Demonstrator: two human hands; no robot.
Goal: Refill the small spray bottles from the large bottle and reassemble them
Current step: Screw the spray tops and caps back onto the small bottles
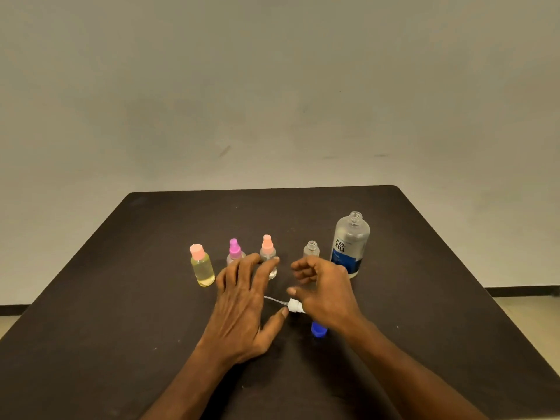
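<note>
Plain pale wall is seen behind a dark table (121, 298), on which a row of small bottles is stood upright: a yellow-filled bottle with a pink cap (202, 266), a bottle with a magenta spray top (235, 251), a bottle with a peach spray top (268, 253), and an uncapped small clear bottle (311, 249). Just right of that, the large bottle (349, 244) is stood upright with its neck open. A white spray head (296, 306) is laid on its side near the table's middle, its thin dip tube pointed left and slightly away. The left hand (242, 301) is held spread above the table, thumb tip beside the spray head, nothing gripped. The right hand (325, 291) is loosely curled over the spray head; whether it is touched cannot be told. A blue cap (318, 330) is partly hidden beneath the right wrist.
</note>
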